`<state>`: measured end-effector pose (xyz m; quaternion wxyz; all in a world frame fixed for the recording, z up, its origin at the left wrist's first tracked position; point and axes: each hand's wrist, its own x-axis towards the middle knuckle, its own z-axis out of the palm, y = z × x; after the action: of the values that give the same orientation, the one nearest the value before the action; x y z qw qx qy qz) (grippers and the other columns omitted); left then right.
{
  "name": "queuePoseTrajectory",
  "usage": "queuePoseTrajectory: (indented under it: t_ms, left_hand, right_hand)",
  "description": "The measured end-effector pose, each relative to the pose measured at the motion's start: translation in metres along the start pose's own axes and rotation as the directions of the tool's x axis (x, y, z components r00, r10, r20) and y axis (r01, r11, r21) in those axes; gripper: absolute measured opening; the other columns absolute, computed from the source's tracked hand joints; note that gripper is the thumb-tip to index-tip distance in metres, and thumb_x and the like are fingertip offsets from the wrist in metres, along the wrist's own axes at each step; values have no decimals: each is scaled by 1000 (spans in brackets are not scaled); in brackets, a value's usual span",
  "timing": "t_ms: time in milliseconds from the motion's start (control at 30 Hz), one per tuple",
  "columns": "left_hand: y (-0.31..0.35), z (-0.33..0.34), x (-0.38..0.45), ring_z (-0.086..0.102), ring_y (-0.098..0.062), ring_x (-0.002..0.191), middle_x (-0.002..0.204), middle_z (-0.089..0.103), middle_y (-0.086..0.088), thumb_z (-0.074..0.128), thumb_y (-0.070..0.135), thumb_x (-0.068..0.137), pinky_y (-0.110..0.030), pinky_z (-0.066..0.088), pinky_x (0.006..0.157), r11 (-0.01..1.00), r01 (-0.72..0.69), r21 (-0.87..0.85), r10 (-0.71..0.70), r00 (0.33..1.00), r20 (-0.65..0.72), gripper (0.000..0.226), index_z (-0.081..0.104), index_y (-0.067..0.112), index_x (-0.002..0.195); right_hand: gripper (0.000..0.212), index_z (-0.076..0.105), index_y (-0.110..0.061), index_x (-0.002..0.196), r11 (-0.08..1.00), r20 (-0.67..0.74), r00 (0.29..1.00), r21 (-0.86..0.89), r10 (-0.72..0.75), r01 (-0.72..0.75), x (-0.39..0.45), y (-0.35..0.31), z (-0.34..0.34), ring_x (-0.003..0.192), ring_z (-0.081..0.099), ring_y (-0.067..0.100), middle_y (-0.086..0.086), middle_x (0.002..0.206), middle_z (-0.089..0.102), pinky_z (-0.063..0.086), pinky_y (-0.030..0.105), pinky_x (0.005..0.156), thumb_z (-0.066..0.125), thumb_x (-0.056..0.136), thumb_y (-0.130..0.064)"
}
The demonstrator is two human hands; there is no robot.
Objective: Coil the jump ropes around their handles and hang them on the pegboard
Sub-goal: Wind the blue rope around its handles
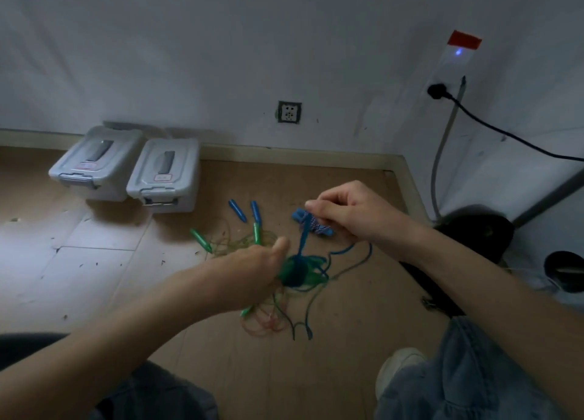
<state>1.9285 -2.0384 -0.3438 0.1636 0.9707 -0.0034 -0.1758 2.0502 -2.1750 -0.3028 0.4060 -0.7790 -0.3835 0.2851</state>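
Jump ropes [303, 271]: a tangled heap of blue and green cord on the floor [347, 356], lying between the two hands and just below them, with loose loops trailing toward the person's knees.

Blue handles, wound [313, 222]: a pair held together in the right hand [357, 212], fingers curled round them, thumb and forefinger pinching; blue-and-white patterned cord is wrapped about their middle. A blue strand runs down from them into the heap.

Left hand [252, 264]: fingers closed on a bunch of blue and green cord at the top of the heap, thumb raised. Image blurred here; the exact grip on single strands cannot be told.

Blue handles, loose [246, 211]: two, lying on the floor beyond the left hand, side by side but apart.

Green handles [201, 240]: one beyond and to the left of the left hand, a second [257, 232] just beyond its thumb, and a third green end [247, 311] showing beneath the left wrist.

Pinkish cord [265, 325]: thin loops on the floor below the left hand.

Storage boxes [126, 170]: two grey lidded ones, well beyond the left hand, against the wall.

Wall socket [289, 112]: above the skirting, beyond both hands.

Black cable [505, 133]: plugged in high on the wall, beyond the right hand.
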Motion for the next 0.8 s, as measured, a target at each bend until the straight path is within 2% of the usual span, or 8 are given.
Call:
queuePoseTrajectory:
  t_ms: [67,133,233,367,467,533,667,800]
  left_hand:
    - [11,-4,-7,61,-17,92,111,60,-5,46,26,94,-33,52,80,990,-143,18,140,986,94,39,29,19,128]
    - [12,-22,-15,61,-6,76,100,61,1,50,25,92,-23,52,66,955,-248,-166,268,957,114,26,37,27,115]
    - [1,-52,-25,59,-3,65,86,61,3,53,17,89,-19,49,57,815,-291,-500,317,948,-35,15,45,25,98]
    - [-14,-62,-27,59,-9,64,76,66,4,61,19,78,-19,49,56,392,-180,-902,144,981,-134,21,51,6,93]
    - [-24,-60,-19,65,-9,63,73,70,-3,60,10,78,-16,50,53,251,-109,-962,-120,982,-142,17,53,4,92]
    - [-29,-57,-12,68,-9,64,77,69,-7,56,7,84,-16,52,53,360,-44,-932,-260,954,-146,11,50,4,94]
    - [-27,-38,5,66,-11,68,75,65,3,54,19,89,-24,53,63,822,83,-563,-280,920,-273,14,45,9,92]
    - [-15,-20,12,57,-9,69,83,57,3,50,29,92,-17,45,56,960,99,-260,-165,955,-247,15,41,17,92]
  right_hand:
    - [39,57,-16,57,974,-5,1000,-224,-17,15,4,4,3,45,35,11,-1,50,41,29,22,46,56,90,-36]
    - [42,55,-16,54,934,3,1000,-357,10,-8,6,9,2,44,35,10,-4,47,41,27,16,43,58,87,-41]
    - [42,52,-15,53,946,28,995,-313,100,-86,6,12,-5,43,34,9,-1,48,40,26,18,42,60,87,-37]
    - [28,50,-20,64,979,175,976,-182,128,-96,-2,13,3,46,44,0,-8,58,52,35,13,44,56,90,-29]
    - [41,45,-20,59,996,263,961,-24,88,-84,-8,12,12,44,32,5,-5,55,40,27,22,46,43,95,-40]
    - [46,45,-19,58,988,298,952,119,63,-102,-13,7,10,44,26,9,-6,51,34,26,23,46,37,99,-37]
    - [33,56,-10,69,997,417,909,66,13,-44,-17,-4,14,48,39,10,-5,55,41,40,23,47,48,96,-28]
    - [25,60,-10,70,988,340,940,-140,-17,68,-12,-9,10,46,50,9,-1,56,49,45,25,48,56,92,-22]
